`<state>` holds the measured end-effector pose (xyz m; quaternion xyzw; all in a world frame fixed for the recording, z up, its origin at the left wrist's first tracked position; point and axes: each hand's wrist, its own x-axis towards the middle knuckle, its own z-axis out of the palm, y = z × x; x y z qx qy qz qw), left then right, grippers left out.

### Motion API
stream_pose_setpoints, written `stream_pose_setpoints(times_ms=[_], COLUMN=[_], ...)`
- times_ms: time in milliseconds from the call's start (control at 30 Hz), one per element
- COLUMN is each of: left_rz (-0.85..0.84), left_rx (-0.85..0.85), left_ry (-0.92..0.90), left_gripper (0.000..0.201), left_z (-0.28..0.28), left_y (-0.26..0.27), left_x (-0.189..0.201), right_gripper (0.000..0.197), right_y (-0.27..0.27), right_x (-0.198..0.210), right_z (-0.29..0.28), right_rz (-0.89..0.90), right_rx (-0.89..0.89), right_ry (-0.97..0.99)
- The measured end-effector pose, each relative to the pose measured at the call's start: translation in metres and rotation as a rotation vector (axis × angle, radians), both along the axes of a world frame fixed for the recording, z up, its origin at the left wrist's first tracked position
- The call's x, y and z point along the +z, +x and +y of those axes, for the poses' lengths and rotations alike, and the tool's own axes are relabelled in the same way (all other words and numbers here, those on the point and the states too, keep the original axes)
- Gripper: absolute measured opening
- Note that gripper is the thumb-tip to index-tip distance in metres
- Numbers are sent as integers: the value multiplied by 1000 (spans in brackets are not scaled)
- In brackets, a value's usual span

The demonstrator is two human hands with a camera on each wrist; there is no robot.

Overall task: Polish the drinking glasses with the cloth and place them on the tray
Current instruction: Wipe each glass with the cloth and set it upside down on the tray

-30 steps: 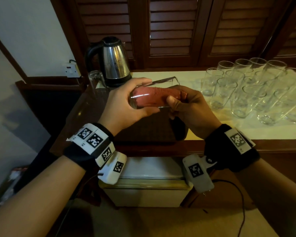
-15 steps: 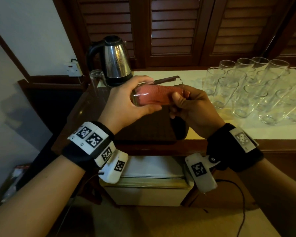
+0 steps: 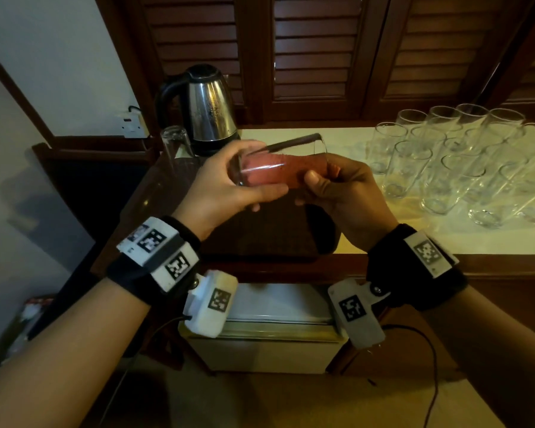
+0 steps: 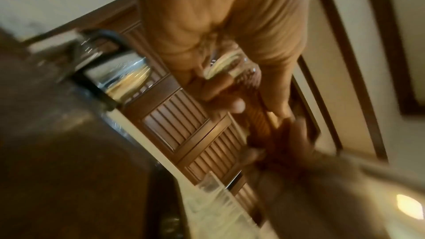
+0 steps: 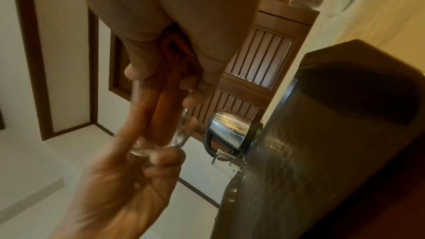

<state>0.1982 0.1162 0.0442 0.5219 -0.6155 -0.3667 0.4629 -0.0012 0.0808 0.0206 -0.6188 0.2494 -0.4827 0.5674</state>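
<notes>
Right now the left hand [image 3: 229, 183] has its grip curled around the base end of a drinking glass [image 3: 278, 168], held sideways above the dark tray [image 3: 173, 193]. Its mouth faces the right hand [image 3: 343, 193], whose grip pinches the red cloth [image 3: 291, 173] stuffed inside. Unpolished glasses [image 3: 451, 168] crowd the table [image 3: 352, 140] to the right; a kettle [image 3: 209, 112] stands behind.

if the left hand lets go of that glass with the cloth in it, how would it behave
Likely slippery: the glass is smooth and clear. Held sideways, it would probably roll if laid down. Thin walls suggest it is fragile. The stuffed red cloth looks soft, adding little weight.
</notes>
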Motion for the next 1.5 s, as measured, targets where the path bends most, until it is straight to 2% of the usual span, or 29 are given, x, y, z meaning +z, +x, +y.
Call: stream_pose_setpoints(times_ms=[67,100,167,267,333,367,467,500,533,567,667,733,800,833,900,933,1000,1100,1133,1200,1300,1333,1367,1433,1500], left_rz=[260,284,142,-280,-344,-281,190,262,259,190,-249,-375,-262,-105,183,227,147,-278,-343,-288,154,265,302,221,-34], left_rx=[-66,-64,0,62,59,53,-63,-83,-78,-52,55,61,54,22,-79,-92,-48,53,53,51,-10,-33,-35,-3,40], left_ry=[183,177,30,-310,-341,-261,182,222,195,121,-251,-378,-225,-58,212,219,83,-259,-318,-284,104,192,201,81,-138], left_gripper=[61,55,51,66,69,69,62,57,54,54,65,69,74,75,65,56,47,64,68,73,76,71,64,57,62], left_z=[1,1,1,0,-1,-2,-2,-2,-2,-2,-1,0,-1,-1,1,1,2,1,2,2,3,3,3,5,7], left_y=[-2,-2,1,6,7,7,3,4,6,8,12,13,13,11,9,9,10,14,14,13,7,7,7,8,11], left_x=[3,3,3,-2,-3,-2,5,6,5,5,2,-1,-1,2,3,3,2,0,-1,-5,1,1,1,0,-3], right_gripper=[19,21,15,7,11,11,13,14,14,14,13,9,8,10,12,17,17,7,4,8,14,17,19,21,15], right_y=[0,1,4,8,9,9,6,6,7,8,13,14,13,12,10,10,11,15,15,15,11,11,11,14,15], right_x=[1,2,3,1,-1,-2,-3,-2,-1,0,1,0,-3,-4,-4,-3,-1,-1,-1,0,-1,-2,-1,-1,-2], right_z=[-3,-4,-4,0,0,-1,-3,-4,-4,-3,-1,0,-1,-1,-3,-4,-4,-2,-1,2,0,-2,-2,-2,1], right_rz=[40,53,48,-57,-91,-84,35,69,86,86,-4,-47,-37,-8,52,71,82,0,-23,-15,22,37,52,74,49], right_rx=[-29,-28,5,49,26,13,-49,-58,-53,-33,37,36,14,0,-32,-40,-23,36,45,30,-10,-16,-11,9,37], right_ry=[-87,-103,-62,103,141,117,-72,-121,-137,-112,70,115,68,15,-104,-142,-133,59,113,122,-5,-49,-75,-51,41])
